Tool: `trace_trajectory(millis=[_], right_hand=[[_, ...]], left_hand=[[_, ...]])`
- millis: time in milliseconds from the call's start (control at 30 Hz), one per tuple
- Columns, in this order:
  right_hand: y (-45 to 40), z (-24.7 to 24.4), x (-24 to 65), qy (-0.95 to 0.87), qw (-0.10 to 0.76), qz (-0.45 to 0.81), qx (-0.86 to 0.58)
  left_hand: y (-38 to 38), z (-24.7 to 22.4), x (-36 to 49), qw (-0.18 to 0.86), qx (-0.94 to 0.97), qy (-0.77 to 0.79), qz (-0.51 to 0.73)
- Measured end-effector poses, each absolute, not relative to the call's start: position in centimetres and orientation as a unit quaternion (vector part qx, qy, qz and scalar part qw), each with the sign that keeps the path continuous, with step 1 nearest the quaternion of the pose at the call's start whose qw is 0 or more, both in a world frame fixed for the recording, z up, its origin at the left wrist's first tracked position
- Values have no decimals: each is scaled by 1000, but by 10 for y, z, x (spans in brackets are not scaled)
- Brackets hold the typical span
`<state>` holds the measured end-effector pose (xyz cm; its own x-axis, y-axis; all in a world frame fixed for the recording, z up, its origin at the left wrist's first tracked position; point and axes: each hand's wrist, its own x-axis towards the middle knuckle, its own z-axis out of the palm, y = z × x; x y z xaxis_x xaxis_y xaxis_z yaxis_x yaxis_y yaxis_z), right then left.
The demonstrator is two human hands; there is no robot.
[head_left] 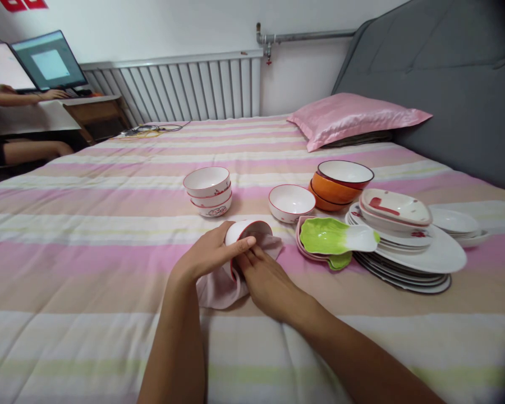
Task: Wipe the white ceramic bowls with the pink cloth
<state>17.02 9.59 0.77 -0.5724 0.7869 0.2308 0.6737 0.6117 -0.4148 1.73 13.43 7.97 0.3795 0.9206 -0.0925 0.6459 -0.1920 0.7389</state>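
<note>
Gripping tipped bowl in curled left hand, in front of bowl stack; reaching inside with right hand, cannot tell grip on cloth. Probably light, stiff, slick, chippable; cup outer wall.

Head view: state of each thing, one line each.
Held bowl: tipped, in left hand
Right hand: fingers inside held bowl
Cloth: crumpled, against held bowl
Bowl stack: nested, upright
Lone bowl: upright
Orange bowls: nested, upright
Green dish: face-up, stacked on others
Plates: stacked
Pillow: lying flat
Monitors: lit
</note>
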Motion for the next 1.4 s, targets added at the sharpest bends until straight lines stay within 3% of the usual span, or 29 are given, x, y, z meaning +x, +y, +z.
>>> trace_trajectory(millis=[767, 1033, 1400], right_hand=[[100, 13, 176, -869, 168, 159, -437], [97, 24, 178, -849, 221, 284, -386], [97, 21, 173, -745, 366, 478, -289]], left_hand=[[136, 78, 16, 358, 733, 549, 179], [136, 77, 15, 361, 738, 539, 185], [135, 77, 15, 359, 740, 537, 189]])
